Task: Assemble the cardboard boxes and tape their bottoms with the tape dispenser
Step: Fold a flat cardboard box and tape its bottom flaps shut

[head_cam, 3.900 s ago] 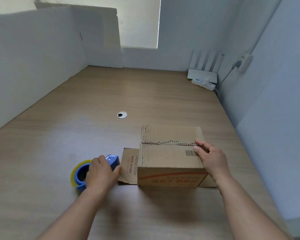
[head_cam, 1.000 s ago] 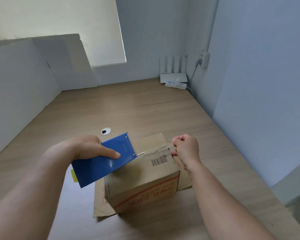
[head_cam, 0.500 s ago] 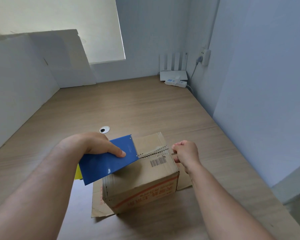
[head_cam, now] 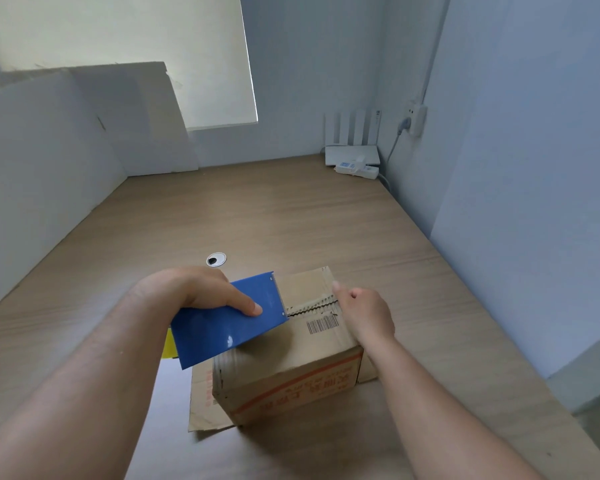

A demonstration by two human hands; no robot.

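Grips the blue tape dispenser (head_cam: 222,327) with the left hand (head_cam: 201,289), fingers (head_cam: 246,304) clamped on its flat side, front edge at the jagged seam (head_cam: 312,304) of the cardboard box (head_cam: 291,368) (seam up on the counter (head_cam: 257,209), 2 flaps (head_cam: 201,403) splayed beside it). Holds the right hand (head_cam: 364,313) at the seam's right end, fingers curled, perhaps pinching something there; cannot tell.

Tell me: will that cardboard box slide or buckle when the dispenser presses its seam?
Likely light and apt to slide: the cardboard box stands open-side down on the smooth table, though the right hand at its edge may brace it. The seam could sag under the tape dispenser in the left hand.
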